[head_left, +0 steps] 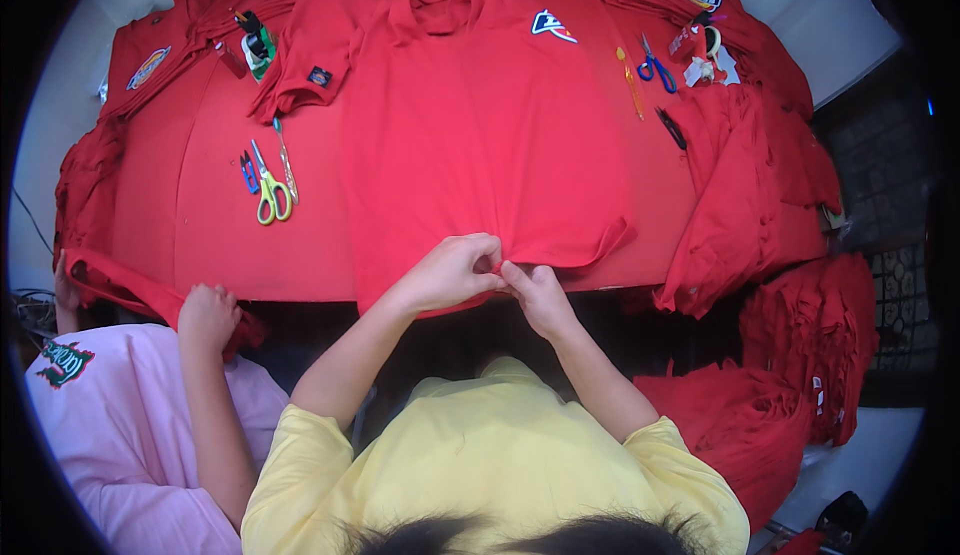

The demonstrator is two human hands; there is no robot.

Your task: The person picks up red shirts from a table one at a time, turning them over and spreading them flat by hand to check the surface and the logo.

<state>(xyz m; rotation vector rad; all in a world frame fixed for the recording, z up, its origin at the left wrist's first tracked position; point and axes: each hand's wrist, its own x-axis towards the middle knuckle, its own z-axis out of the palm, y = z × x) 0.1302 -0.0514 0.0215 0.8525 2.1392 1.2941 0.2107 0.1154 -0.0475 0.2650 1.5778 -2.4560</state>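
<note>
A red T-shirt lies spread on the red-covered table, its collar at the far side and a small chest emblem at its upper right. Its bottom hem hangs at the near table edge. My left hand pinches the hem near its middle, thumb against the fingers. Right beside it, my right hand grips the same hem, fingers closed on the cloth. Creases run up the shirt from the pinched spot. The exact bit of fabric between my fingertips is hidden.
Left of the shirt lie yellow-handled scissors and blue thread snips. Blue-handled scissors lie at the far right. Piled red garments cover the right side. At left, a co-worker in pink handles red cloth.
</note>
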